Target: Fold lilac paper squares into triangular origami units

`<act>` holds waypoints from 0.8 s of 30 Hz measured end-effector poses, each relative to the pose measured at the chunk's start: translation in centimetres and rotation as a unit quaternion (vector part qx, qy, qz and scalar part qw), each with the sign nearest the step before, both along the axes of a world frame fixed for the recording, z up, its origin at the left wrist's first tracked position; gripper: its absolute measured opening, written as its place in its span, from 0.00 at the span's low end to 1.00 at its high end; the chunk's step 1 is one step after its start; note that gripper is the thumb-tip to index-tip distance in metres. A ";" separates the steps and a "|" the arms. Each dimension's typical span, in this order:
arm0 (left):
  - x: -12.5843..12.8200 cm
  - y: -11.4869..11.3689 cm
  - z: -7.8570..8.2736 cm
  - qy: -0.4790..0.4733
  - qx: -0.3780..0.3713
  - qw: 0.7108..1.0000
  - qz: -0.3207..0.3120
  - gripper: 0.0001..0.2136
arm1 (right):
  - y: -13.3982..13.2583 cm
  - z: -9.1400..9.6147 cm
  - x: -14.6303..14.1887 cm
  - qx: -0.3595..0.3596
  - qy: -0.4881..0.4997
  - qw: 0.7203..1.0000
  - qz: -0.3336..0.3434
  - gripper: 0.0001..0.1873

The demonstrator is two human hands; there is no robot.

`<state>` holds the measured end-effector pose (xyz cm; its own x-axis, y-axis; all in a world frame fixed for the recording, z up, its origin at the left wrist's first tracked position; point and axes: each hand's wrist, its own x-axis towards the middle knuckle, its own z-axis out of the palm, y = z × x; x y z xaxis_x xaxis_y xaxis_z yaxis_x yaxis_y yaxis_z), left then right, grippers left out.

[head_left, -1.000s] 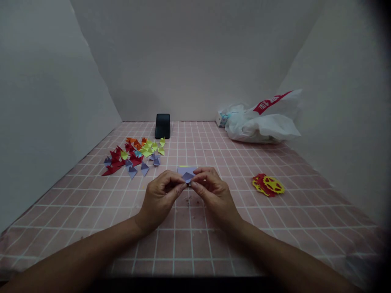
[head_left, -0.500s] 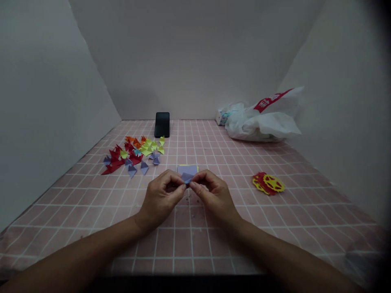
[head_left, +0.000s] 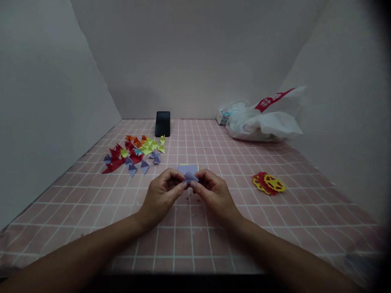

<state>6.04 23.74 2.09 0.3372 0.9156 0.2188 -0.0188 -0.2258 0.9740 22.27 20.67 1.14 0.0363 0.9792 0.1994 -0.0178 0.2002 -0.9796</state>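
Note:
Between my fingertips is a small folded piece of purple paper [head_left: 191, 177], pinched at both ends. My left hand [head_left: 163, 191] grips its left end between thumb and forefinger. On the other end my right hand [head_left: 215, 193] closes in the same way. The fingertips cover part of the fold. Just beyond lies a stack of paper squares [head_left: 187, 167], purple on top with a yellow edge showing behind.
Several folded paper pieces [head_left: 134, 152] in red, orange, yellow and purple lie at the left. Behind them leans a black phone [head_left: 162, 124]. Red and yellow cut-out discs [head_left: 269, 183] lie at the right. A white plastic bag [head_left: 264, 124] rests beside a box [head_left: 222, 116].
The purple paper has turned between my fingers, its peak now facing up and its outline wider. My hands have hardly moved. The view has shifted slightly.

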 end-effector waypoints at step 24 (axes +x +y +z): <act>0.3 -0.2 0.8 -0.107 -0.103 0.989 -0.001 0.10 | -0.2 0.4 0.0 -0.076 0.083 0.993 0.033 0.12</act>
<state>6.31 23.51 2.84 0.3052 0.9476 0.0941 -0.2299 -0.0226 0.9730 22.22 20.49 1.58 -0.0096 0.9989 0.0458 -0.1891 0.0432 -0.9810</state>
